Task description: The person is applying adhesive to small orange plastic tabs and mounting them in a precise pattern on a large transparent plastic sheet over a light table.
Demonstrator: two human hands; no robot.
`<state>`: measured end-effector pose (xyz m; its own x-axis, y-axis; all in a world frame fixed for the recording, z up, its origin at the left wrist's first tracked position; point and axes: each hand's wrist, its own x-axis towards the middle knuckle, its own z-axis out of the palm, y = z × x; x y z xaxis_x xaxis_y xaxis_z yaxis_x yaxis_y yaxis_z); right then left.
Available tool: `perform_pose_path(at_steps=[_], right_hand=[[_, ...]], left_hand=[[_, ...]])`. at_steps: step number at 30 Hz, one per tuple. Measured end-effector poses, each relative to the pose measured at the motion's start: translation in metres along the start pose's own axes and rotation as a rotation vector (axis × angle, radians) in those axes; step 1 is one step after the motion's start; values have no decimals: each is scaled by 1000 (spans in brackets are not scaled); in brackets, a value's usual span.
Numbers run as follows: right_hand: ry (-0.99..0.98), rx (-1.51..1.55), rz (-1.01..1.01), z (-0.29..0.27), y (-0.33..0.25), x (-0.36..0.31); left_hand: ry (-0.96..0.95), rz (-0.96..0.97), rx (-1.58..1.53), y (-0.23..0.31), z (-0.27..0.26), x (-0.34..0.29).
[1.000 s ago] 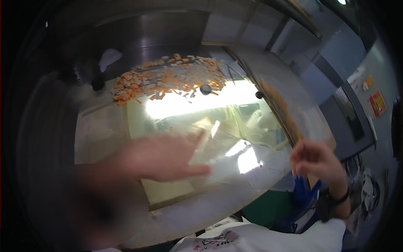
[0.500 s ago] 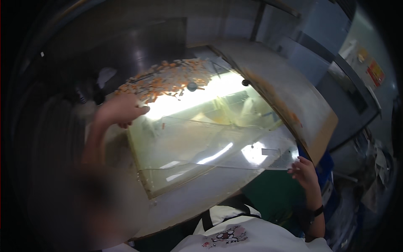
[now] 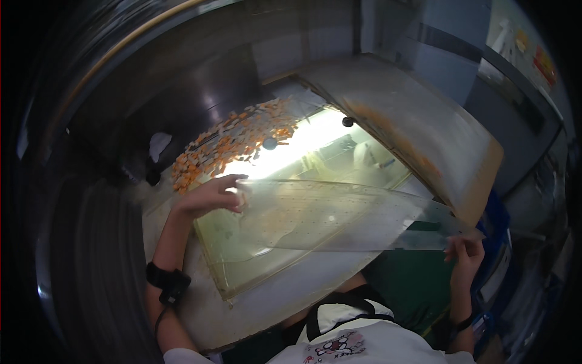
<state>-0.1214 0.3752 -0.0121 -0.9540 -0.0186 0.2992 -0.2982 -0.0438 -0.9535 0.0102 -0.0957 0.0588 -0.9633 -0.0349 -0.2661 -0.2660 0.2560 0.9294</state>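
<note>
Orange and white chips (image 3: 233, 136) at ten o'clock, heaped loose! Grey disc (image 3: 270, 144) just beside them at eleven, black disc (image 3: 347, 121) well apart, between one and two. Round at two sits the board (image 3: 424, 121), orange-stained, a red poster (image 3: 544, 65) far beyond it. Blue plastic (image 3: 499, 225) at three, green floor (image 3: 394, 288) between four and five.

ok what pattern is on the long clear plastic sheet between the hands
The long clear plastic sheet shows rows of small dots, best in head view.

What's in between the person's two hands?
In the head view, a long, see-through sheet with rows of little dots reaches from the left hand across to the right hand.
</note>
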Motion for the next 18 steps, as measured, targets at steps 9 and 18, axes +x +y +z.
perform_pose_path(at_steps=[9, 18], right_hand=[[46, -25, -24, -52, -28, 54], [273, -505, -9, -168, 14, 272]], left_hand=[[76, 40, -195, 35, 61, 13], [107, 268, -65, 143, 231, 143]])
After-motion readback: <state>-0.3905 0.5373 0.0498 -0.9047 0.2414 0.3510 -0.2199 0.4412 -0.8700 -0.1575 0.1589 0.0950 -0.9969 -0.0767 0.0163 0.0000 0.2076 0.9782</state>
